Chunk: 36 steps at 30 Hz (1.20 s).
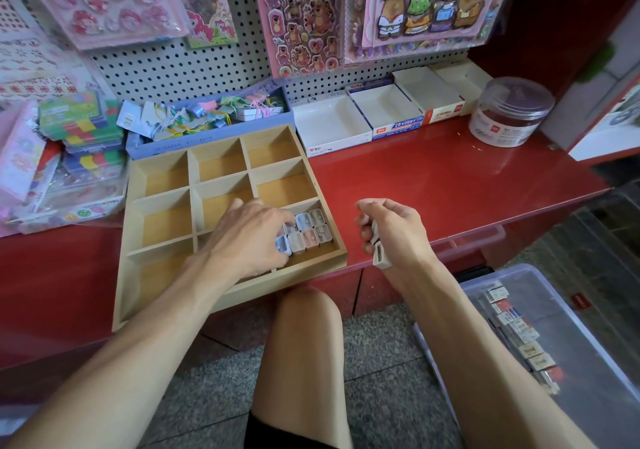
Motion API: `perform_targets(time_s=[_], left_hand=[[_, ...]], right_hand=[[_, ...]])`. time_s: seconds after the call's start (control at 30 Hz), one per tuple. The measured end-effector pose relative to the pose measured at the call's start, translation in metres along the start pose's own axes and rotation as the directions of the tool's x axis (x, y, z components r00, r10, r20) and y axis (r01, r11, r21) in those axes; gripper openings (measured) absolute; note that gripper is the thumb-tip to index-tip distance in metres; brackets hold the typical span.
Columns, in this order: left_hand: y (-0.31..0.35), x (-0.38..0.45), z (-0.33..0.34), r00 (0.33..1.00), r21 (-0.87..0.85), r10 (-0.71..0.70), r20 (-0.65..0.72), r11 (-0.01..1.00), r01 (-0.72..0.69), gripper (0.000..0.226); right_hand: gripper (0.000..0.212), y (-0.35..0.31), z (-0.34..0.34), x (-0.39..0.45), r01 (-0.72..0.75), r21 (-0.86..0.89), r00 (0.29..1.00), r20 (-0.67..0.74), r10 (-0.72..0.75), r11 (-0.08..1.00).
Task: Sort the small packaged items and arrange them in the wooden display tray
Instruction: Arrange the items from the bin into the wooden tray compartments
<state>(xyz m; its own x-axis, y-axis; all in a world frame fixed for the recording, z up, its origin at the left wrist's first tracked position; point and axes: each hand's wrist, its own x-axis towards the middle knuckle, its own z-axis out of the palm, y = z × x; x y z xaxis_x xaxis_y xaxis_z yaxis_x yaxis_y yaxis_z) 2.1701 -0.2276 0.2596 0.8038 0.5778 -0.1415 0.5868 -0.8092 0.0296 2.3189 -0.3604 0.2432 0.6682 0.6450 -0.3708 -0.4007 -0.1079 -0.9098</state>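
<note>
Small packaged items (308,232) in wooden tray (166,168), left grip (249,237) pinching one, right grip (391,230) clenched round another.

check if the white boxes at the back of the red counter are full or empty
Empty. The white boxes lined along the pegboard show only bare inner floors; the far-right one is partly hidden behind the jar.

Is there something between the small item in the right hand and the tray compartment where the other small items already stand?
Yes. The left hand reaches into that near-right compartment of the wooden tray and covers part of the packaged items. The right hand holds its white item beside the tray, over bare red counter.
</note>
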Motion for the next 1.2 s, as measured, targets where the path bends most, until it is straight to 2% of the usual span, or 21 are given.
perform_targets(time_s=[0.17,0.3,0.4,0.53,0.6,0.7,0.73,0.8,0.87,0.9,1.0,1.2], left_hand=[[0.01,0.003,0.0,1.0,0.107,-0.01,-0.018,0.994,0.012,0.042],[0.007,0.002,0.002,0.998,0.104,-0.035,-0.047,0.994,0.04,0.04],[0.006,0.002,0.001,0.997,0.117,-0.063,-0.042,0.991,0.068,0.029],[0.006,0.003,0.004,0.998,0.085,-0.026,-0.049,0.996,0.03,0.021],[0.003,0.003,0.005,0.999,0.045,-0.007,-0.048,0.999,0.009,0.022],[0.002,0.0,0.005,0.998,0.003,0.005,-0.061,1.0,-0.004,0.03],[0.002,-0.001,0.005,0.996,-0.034,0.011,-0.091,0.999,-0.014,0.031],[0.008,-0.005,0.001,0.98,-0.251,0.027,-0.196,0.965,-0.077,0.029],[0.021,-0.01,-0.007,0.953,-0.494,0.075,-0.294,0.842,-0.218,0.027],[0.028,-0.012,-0.01,0.938,-0.551,0.109,-0.329,0.785,-0.285,0.028],[0.043,-0.014,-0.013,0.917,-0.622,0.171,-0.361,0.688,-0.373,0.03],[0.05,-0.014,-0.005,0.897,-0.607,0.224,-0.381,0.671,-0.425,0.029]], right_hand=[[0.011,-0.001,-0.003,0.0,-0.003,0.002,1.0,0.001,0.003,1.0],[0.011,-0.001,-0.005,0.0,-0.006,0.003,1.0,-0.009,0.006,1.0],[0.01,-0.001,-0.006,-0.001,-0.005,0.004,1.0,-0.011,0.005,1.0],[0.01,-0.002,-0.004,-0.001,-0.007,0.01,1.0,-0.009,0.008,1.0],[0.01,-0.003,-0.001,-0.001,-0.02,0.058,1.0,-0.005,0.021,0.998],[0.015,-0.004,0.004,-0.001,-0.08,0.226,0.997,0.018,0.078,0.971],[0.016,-0.004,0.006,-0.001,-0.11,0.298,0.994,0.029,0.107,0.948],[0.018,-0.005,0.011,-0.002,-0.162,0.424,0.987,0.051,0.154,0.891],[0.019,-0.005,0.016,-0.003,-0.194,0.511,0.98,0.064,0.188,0.838],[0.019,-0.006,0.018,-0.003,-0.206,0.54,0.977,0.063,0.204,0.816],[0.018,-0.007,0.023,-0.004,-0.225,0.562,0.968,0.037,0.247,0.796],[0.017,-0.006,0.027,-0.004,-0.249,0.526,0.959,0.018,0.282,0.813]])
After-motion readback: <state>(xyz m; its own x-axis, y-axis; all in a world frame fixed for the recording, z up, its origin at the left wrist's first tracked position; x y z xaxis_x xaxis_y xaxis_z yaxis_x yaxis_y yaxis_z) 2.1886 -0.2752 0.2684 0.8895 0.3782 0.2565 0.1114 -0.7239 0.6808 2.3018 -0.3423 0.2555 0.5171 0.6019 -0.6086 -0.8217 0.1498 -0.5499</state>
